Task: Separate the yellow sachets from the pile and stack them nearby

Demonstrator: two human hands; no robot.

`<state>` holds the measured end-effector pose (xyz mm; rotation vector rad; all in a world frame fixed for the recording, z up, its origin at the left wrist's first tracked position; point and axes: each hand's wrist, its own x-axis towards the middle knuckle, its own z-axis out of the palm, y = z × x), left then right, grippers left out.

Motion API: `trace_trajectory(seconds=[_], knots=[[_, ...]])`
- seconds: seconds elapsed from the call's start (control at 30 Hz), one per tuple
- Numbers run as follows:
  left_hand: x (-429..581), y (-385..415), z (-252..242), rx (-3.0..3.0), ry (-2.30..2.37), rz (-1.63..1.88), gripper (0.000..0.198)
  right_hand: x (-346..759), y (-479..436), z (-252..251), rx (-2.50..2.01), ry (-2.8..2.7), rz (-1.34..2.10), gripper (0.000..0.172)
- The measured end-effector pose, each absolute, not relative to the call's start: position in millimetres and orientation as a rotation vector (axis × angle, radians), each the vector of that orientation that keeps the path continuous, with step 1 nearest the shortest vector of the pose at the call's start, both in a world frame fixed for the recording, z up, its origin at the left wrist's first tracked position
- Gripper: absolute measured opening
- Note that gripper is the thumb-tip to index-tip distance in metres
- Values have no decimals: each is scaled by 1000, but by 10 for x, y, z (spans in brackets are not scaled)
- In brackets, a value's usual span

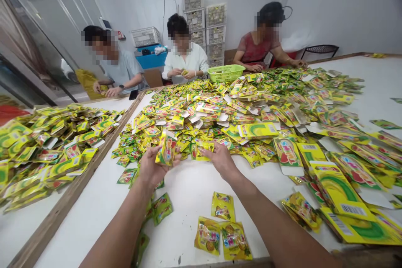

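My left hand is closed around a small stack of yellow-green sachets, held upright above the white table. My right hand reaches into the near edge of the big sachet pile, its fingers pinching a sachet there. Three loose sachets lie on the table between my forearms. Flat yellow cartons are spread at my right.
Three people sit along the far side, their hands working on sachets. A green basket stands by the middle person. A second pile of sachets covers the left table beyond a wooden strip. White crates are stacked at the back wall.
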<state>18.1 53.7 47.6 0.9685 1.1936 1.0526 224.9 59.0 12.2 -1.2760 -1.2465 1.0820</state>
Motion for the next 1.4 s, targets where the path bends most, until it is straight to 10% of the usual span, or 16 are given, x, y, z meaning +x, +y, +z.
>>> trace_trajectory(seconds=[1.1, 1.4], knots=[[153, 245, 59, 1297, 1142, 866, 38, 2368, 578, 174, -1363, -1582, 1078, 29], [142, 283, -29, 1085, 1120, 958, 38, 2177, 529, 92, -1247, -1070, 1556, 35]])
